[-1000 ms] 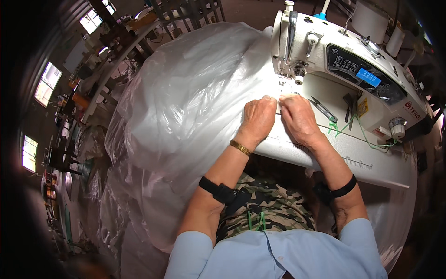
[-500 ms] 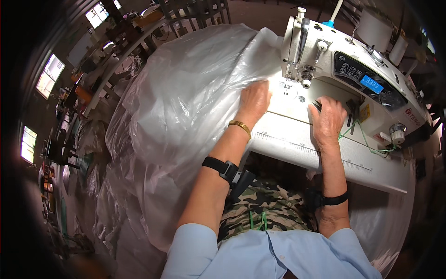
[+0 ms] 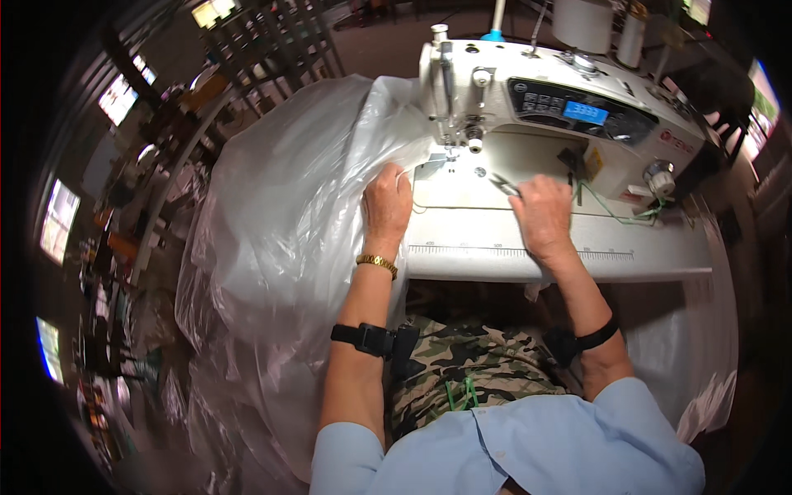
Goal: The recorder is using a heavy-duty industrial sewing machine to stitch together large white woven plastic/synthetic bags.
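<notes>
A white sewing machine (image 3: 528, 87) stands in front of me, its needle and presser foot (image 3: 451, 154) lit by a lamp. Left of the needle, my left hand (image 3: 388, 202) is closed on the edge of a big translucent plastic sheet (image 3: 280, 173). The sheet's edge lies apart from the needle, and a thin thread curves over the bed beside my fingers. My right hand (image 3: 543, 216) holds dark thread snips (image 3: 504, 185) over the machine bed, their blades pointing up-left toward the needle. Its fingertips are partly hidden behind the hand.
The sheet hangs in folds off the left side of the table. A ruler scale (image 3: 520, 252) runs along the table's front edge. Green thread (image 3: 615, 213) trails at the machine's right. White thread cones (image 3: 583, 25) stand behind it, and a slatted chair (image 3: 268, 58) at the far left.
My view has turned, so the machine appears farther left. My left hand has drawn the sheet's edge slightly toward me. The snips in my right hand now stick out toward the needle.
</notes>
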Available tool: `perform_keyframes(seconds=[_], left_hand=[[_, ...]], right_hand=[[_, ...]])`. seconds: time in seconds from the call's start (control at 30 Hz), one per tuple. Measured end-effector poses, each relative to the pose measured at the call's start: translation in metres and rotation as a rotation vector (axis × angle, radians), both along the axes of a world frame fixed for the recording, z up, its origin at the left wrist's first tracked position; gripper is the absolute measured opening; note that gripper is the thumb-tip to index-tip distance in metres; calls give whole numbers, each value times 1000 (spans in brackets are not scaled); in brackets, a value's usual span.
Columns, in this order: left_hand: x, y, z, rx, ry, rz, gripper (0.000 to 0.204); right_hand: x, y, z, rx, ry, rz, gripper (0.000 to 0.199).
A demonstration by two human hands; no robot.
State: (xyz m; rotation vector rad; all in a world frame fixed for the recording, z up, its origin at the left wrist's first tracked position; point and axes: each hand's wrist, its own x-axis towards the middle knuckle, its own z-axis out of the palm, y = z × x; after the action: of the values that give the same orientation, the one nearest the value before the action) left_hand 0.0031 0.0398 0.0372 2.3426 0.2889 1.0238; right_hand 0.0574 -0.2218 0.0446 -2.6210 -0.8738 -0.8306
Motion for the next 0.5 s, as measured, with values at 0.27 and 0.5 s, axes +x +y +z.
perform_keyframes(seconds=[0.27, 0.5], left_hand=[[-4, -11, 6, 229, -75, 19, 10], [-2, -11, 6, 220, -69, 16, 11]], right_hand=[[0, 38, 2, 131, 115, 327, 12], [3, 67, 1, 105, 238, 284, 33]])
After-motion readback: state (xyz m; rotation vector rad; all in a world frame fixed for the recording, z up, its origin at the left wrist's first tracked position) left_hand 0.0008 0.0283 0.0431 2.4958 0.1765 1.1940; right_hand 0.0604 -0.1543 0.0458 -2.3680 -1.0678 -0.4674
